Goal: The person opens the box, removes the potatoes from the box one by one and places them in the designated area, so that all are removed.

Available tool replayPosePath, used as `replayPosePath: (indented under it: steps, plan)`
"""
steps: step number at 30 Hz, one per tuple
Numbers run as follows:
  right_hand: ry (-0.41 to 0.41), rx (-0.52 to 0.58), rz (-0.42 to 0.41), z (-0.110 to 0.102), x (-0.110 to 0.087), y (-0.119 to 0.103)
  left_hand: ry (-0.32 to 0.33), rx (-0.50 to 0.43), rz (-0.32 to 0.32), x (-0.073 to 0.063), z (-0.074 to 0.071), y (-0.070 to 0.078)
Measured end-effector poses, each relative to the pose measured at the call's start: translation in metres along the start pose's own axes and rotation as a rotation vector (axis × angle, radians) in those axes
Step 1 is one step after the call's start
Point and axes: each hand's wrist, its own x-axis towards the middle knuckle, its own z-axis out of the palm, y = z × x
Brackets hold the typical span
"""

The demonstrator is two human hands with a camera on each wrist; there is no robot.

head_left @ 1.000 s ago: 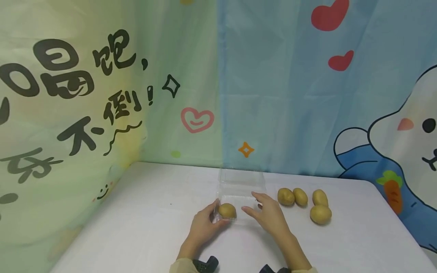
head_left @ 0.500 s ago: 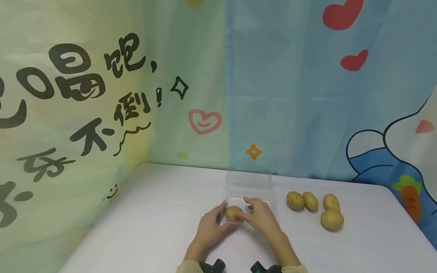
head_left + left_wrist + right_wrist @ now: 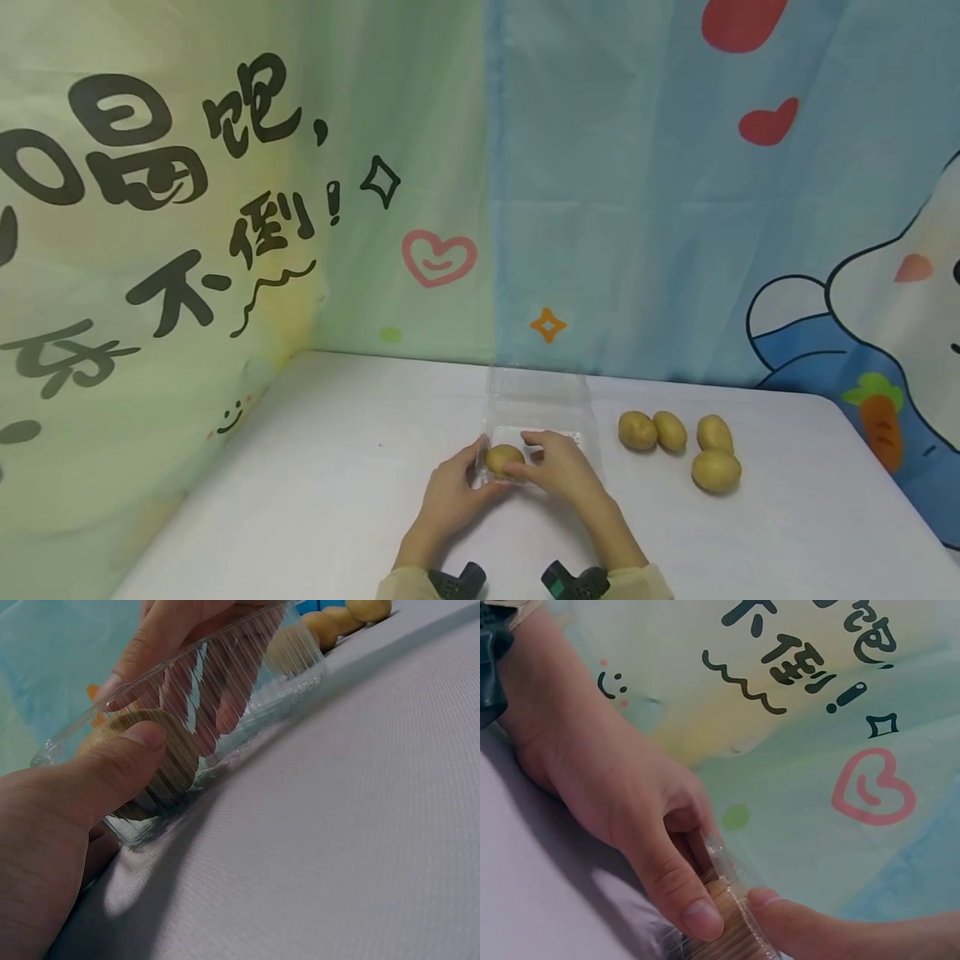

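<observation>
A clear plastic clamshell box lies on the white table with its lid open towards the back. One potato sits inside at the left end. My left hand grips that end, its thumb against the ribbed outer wall. My right hand reaches into the box from the right. Its thumb touches the potato, while the other fingers hang beside it, partly seen through the plastic in the left wrist view.
Several potatoes rest right of the box in two close pairs, one pair nearer and the other farther right. A printed cloth backdrop rises behind the table and along its left side.
My right hand has moved left into the box, and its thumb has come onto the potato. My left hand keeps its hold. The head view has shifted slightly.
</observation>
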Motion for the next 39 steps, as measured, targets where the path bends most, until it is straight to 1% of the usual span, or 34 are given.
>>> replayPosePath:
  steps: [3, 9, 12, 16, 20, 25, 29, 31, 35, 39]
  plan:
    - [-0.028, 0.006, 0.005, 0.001, 0.002, -0.001, -0.007, -0.010, -0.015, -0.001, -0.002, -0.001]
    - [-0.107, 0.001, 0.019, 0.001, 0.009, -0.001, -0.010, -0.011, -0.013, -0.002, -0.005, 0.000]
    - [-0.138, 0.027, 0.015, 0.002, 0.012, 0.001, -0.015, -0.007, -0.013, -0.003, -0.006, 0.000]
    - [-0.184, 0.089, -0.024, 0.001, 0.015, 0.005, -0.020, -0.007, -0.010, -0.002, -0.005, 0.000]
    - [-0.233, 0.133, -0.089, -0.002, 0.018, 0.010, -0.014, -0.008, -0.002, -0.001, -0.003, 0.000]
    - [-0.271, 0.184, -0.138, -0.004, 0.019, 0.013, -0.009, -0.007, 0.013, 0.001, -0.002, 0.001]
    - [-0.290, 0.215, -0.163, -0.004, 0.019, 0.013, -0.003, -0.004, 0.021, 0.000, -0.002, 0.002]
    - [-0.290, 0.208, -0.169, -0.004, 0.020, 0.013, 0.001, -0.005, 0.025, 0.000, -0.003, 0.002]
    - [-0.268, 0.172, -0.166, -0.002, 0.019, 0.012, 0.011, -0.004, 0.029, 0.000, -0.003, 0.001]
    - [-0.229, 0.135, -0.144, 0.000, 0.018, 0.011, 0.013, 0.001, 0.028, 0.000, -0.002, 0.000]
